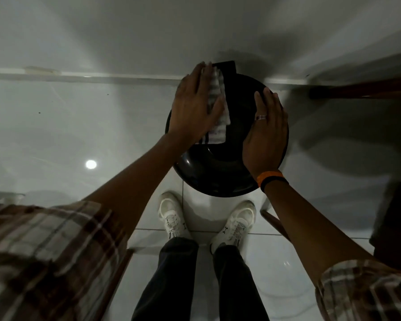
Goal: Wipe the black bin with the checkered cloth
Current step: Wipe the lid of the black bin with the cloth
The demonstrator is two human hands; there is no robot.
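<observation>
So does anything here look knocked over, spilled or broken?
Nothing stands out. The black bin stands upright on the tiled floor with its lid shut. The left hand presses the checkered cloth flat on the lid; the right hand rests on it too. No spills show.

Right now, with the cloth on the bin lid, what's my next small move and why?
Probably slide the left hand and checkered cloth toward you across the black bin lid; the cloth sits at the far-left edge, and the right hand lies flat, steadying it.

white tile floor (56, 135), black bin (218, 172) on it, 2 white shoes (171, 216)
</observation>
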